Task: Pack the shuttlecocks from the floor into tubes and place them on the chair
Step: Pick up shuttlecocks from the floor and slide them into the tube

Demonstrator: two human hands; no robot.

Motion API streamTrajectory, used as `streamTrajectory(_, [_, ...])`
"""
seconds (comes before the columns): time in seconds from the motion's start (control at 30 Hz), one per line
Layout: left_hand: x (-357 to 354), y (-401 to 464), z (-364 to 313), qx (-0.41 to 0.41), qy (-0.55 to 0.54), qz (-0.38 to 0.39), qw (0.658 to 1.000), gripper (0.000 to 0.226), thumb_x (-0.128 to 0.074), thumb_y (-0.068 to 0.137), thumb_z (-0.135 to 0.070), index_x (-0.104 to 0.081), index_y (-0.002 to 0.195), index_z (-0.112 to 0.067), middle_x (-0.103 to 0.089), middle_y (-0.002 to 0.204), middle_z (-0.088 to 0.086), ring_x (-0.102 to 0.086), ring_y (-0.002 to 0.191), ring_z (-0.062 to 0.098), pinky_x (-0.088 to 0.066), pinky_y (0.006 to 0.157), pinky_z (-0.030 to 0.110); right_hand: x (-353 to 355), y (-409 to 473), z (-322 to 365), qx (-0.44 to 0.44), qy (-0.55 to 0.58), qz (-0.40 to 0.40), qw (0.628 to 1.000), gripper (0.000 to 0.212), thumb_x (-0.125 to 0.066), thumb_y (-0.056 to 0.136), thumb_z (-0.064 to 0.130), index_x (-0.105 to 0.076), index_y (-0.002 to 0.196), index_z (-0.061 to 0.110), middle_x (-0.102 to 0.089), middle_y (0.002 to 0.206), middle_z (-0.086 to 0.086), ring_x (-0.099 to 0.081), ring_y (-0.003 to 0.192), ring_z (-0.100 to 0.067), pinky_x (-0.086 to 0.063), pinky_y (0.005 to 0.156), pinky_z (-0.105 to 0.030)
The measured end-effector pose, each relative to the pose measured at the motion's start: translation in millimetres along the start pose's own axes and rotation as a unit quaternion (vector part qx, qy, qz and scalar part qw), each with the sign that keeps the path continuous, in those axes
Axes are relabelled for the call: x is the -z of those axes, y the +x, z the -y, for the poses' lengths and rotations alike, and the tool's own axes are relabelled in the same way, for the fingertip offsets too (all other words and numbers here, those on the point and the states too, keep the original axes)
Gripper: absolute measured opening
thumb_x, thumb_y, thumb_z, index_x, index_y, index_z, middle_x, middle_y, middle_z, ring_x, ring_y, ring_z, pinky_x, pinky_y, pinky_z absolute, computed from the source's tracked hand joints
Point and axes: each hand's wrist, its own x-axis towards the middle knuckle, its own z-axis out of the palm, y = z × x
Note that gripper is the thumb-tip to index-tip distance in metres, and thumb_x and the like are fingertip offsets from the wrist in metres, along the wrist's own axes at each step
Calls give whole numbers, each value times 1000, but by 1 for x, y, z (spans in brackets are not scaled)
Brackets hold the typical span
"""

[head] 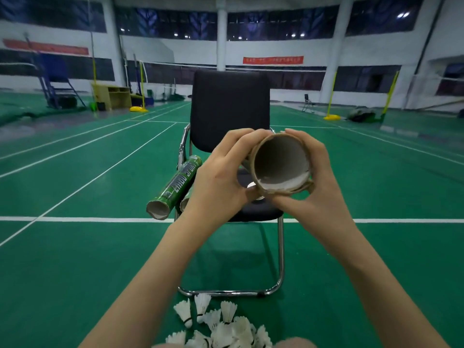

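Both hands hold one cardboard tube (281,164) up in front of the black chair (229,109), its open mouth facing me; the inside looks empty. My left hand (221,174) grips its left side, and my right hand (311,187) wraps its right side and lower rim. Two more tubes lie on the chair seat at the left: a green printed tube (175,187) with its open end towards me, and a second tube (185,203) mostly hidden behind my left wrist. A pile of several white shuttlecocks (221,325) lies on the green floor just before the chair's base.
The chair's chrome frame (280,257) stands on the green court floor, across a white line (75,219). Yellow net posts (331,96), a wooden desk (111,96) and a blue umpire stand (57,81) are far behind.
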Motion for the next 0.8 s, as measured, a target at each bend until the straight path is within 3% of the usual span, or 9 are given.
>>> streamTrajectory(0.13, [8,-3,-18,13,-52,10,998,63,-78,71,-25,-45,125,-25,-52,124,-4,-52,111,5,-52,87,34,7,-9,16,-6,35,-4,999,74,-79,67,28,-38,127,38,-45,129,20,-42,125,-11,-39,101,-34])
streamTrajectory(0.23, [10,-10,-27,32,-92,5,995,62,-75,69,-32,-46,124,-30,-50,120,-13,-48,109,-10,-47,86,15,9,-14,21,-19,50,10,999,75,-81,64,23,-39,125,36,-47,125,26,-44,121,-2,-39,97,-19])
streamTrajectory(0.3, [10,-16,-32,53,-111,4,992,66,-80,68,-27,-44,123,-32,-49,121,-15,-48,110,-10,-44,85,8,10,-18,24,-34,53,25,998,74,-78,62,24,-39,122,39,-47,121,33,-45,116,4,-38,92,-12])
streamTrajectory(0.47, [11,-31,-38,128,-208,9,970,73,-87,63,-13,-45,119,-33,-53,121,-16,-53,110,-3,-47,82,11,11,-30,17,-57,39,63,996,78,-82,60,26,-39,115,60,-48,123,33,-43,120,6,-33,93,-7])
streamTrajectory(0.63, [1,-52,-21,199,-261,24,944,73,-84,59,1,-47,112,-33,-58,105,-32,-57,103,-7,-47,80,8,8,-46,-19,-99,29,96,990,75,-79,57,39,-40,117,60,-48,125,31,-42,121,5,-32,97,-10])
streamTrajectory(0.73, [-17,-76,-3,259,-294,50,918,70,-83,59,1,-48,110,-33,-61,104,-26,-60,99,-4,-50,77,12,-3,-70,-52,-129,15,121,984,88,-85,55,36,-32,117,67,-42,120,42,-41,115,14,-33,88,-2])
streamTrajectory(0.8, [-25,-92,13,297,-301,56,905,71,-88,57,-3,-51,109,-36,-62,106,-23,-61,102,0,-52,78,18,-16,-89,-78,-144,-26,141,979,100,-83,53,30,-22,122,67,-35,120,48,-41,114,14,-35,89,-6])
